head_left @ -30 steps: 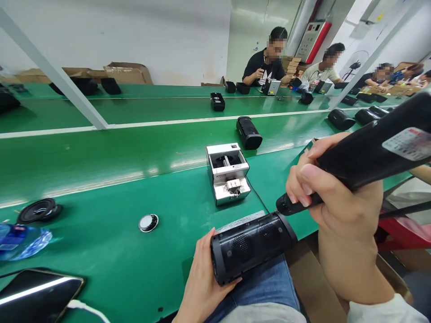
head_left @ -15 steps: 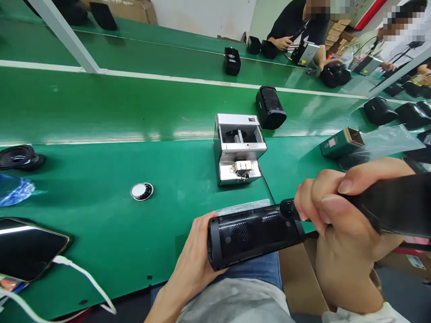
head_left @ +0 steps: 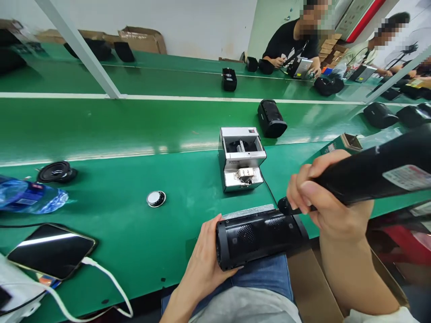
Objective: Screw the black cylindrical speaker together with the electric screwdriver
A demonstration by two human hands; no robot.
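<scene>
My left hand [head_left: 206,252] grips the left end of a black speaker housing [head_left: 258,240], which has perforated patches on its face. It lies tilted over the table's front edge, above my lap. My right hand [head_left: 323,190] is wrapped round a black electric screwdriver [head_left: 373,168] with a label on its body. The screwdriver's tip end meets the housing's upper right edge; the bit itself is hidden. Just behind the housing stands a silver screw feeder [head_left: 243,157]. A strip of bubble wrap [head_left: 249,211] shows along the housing's far side.
On the green table [head_left: 128,242] lie a small round speaker driver [head_left: 156,198], a larger black driver [head_left: 57,172], a water bottle [head_left: 32,195] and a phone [head_left: 52,250] with a white cable. Another speaker [head_left: 271,119] stands behind the feeder. Two people work across the table.
The screwdriver's body has swung upward and its tip has shifted slightly left along the housing's edge. The view has tilted, so things on the table appear lower and further right.
</scene>
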